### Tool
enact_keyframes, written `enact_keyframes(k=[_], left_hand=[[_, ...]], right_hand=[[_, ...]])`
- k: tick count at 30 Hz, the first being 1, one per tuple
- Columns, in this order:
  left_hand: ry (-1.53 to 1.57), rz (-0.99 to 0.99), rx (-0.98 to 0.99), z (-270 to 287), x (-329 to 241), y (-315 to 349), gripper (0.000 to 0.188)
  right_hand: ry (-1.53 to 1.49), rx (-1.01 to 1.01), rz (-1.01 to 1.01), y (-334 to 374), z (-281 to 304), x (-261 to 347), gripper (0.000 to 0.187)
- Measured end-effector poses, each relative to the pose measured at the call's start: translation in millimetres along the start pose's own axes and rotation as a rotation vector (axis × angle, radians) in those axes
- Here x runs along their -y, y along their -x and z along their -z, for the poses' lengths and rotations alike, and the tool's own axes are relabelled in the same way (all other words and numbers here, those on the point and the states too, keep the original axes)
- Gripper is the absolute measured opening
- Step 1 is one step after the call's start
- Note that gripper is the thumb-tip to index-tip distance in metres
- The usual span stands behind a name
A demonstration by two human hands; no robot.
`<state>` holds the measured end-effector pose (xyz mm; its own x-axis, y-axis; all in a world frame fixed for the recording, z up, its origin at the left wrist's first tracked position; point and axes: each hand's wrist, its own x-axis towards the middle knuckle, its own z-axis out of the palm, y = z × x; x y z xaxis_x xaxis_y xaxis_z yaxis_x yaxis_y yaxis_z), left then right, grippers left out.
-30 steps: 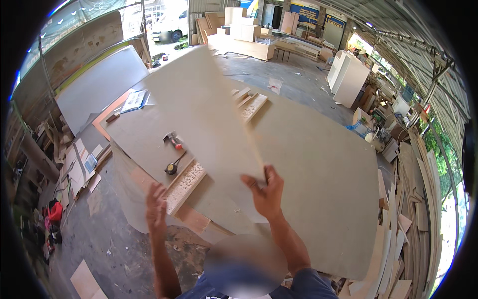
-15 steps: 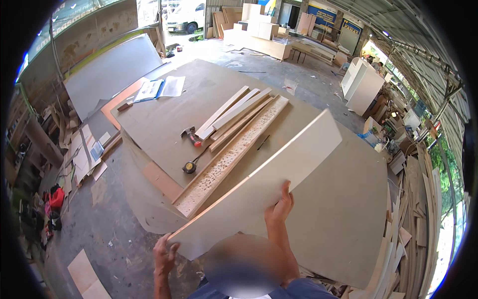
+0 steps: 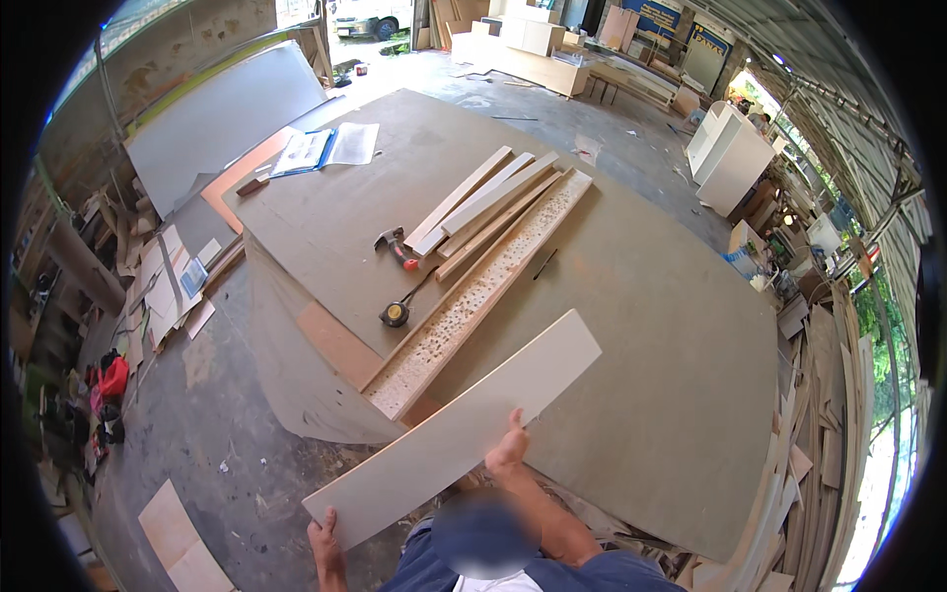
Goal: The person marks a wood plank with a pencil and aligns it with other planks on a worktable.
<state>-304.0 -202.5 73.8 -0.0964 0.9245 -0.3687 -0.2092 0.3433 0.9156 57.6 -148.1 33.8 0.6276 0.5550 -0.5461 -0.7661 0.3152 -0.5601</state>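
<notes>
Here, fingers grip a board; a folder holds papers.

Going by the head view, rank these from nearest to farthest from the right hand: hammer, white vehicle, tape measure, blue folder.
From the right hand:
1. Tape measure: ahead and left, on the worktop.
2. Hammer: just beyond the tape measure.
3. Blue folder: toward the worktop's far left.
4. White vehicle: in the background, past the worktop.
</notes>
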Motion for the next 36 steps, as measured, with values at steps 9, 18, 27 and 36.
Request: enact_keyframes(k=[9,18,27,36], left_hand=[[0.062,0.065,-0.321,44.7,16.1,30.8,0.036],[0.258,0.028,-0.521,8.8,65.7,4.7,0.035],[0.107,0.047,-0.549,-9.2,102.1,-24.8,0.027],[-0.325,-0.07,-0.645,-40.6,113.5,-41.2,0.035]], right_hand=[[0.499,0.088,-0.164,-17.4,32.5,-81.7,0.038],[1.277,0.083,0.666,-43.4,4.3,-23.1,0.04],[1.289,-0.133,0.624,-124.0,0.1,-21.2,0.034],[1.372,-0.298,0.699,-171.7,-17.8,4.0,0.026]])
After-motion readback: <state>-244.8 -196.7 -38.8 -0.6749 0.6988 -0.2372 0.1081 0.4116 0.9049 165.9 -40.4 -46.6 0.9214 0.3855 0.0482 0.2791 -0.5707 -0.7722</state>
